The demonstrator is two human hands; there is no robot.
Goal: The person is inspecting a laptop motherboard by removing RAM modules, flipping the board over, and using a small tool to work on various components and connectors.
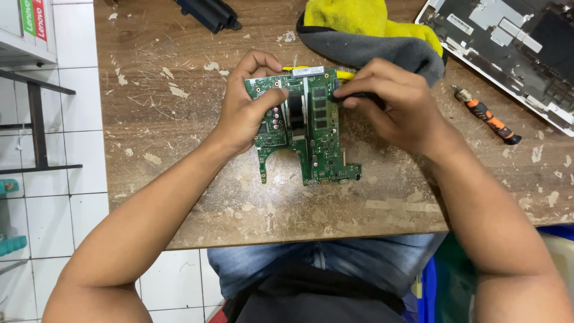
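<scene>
A green laptop circuit board [317, 143] lies on the worn wooden table [179, 149]. My left hand [248, 104] grips the board's left side, thumb on top and fingers curled over its far edge. My right hand [388, 98] is at the board's upper right edge, its fingers pinched on a small dark tool [359, 94] whose tip meets the board. A yellow strip [344, 75] shows just behind the board's far edge.
A yellow and grey cloth [371, 36] lies behind the board. An orange-handled screwdriver [487, 116] rests to the right. An open laptop shell [514, 48] fills the far right corner; a black part [209, 13] lies at the far edge. White tiled floor is left.
</scene>
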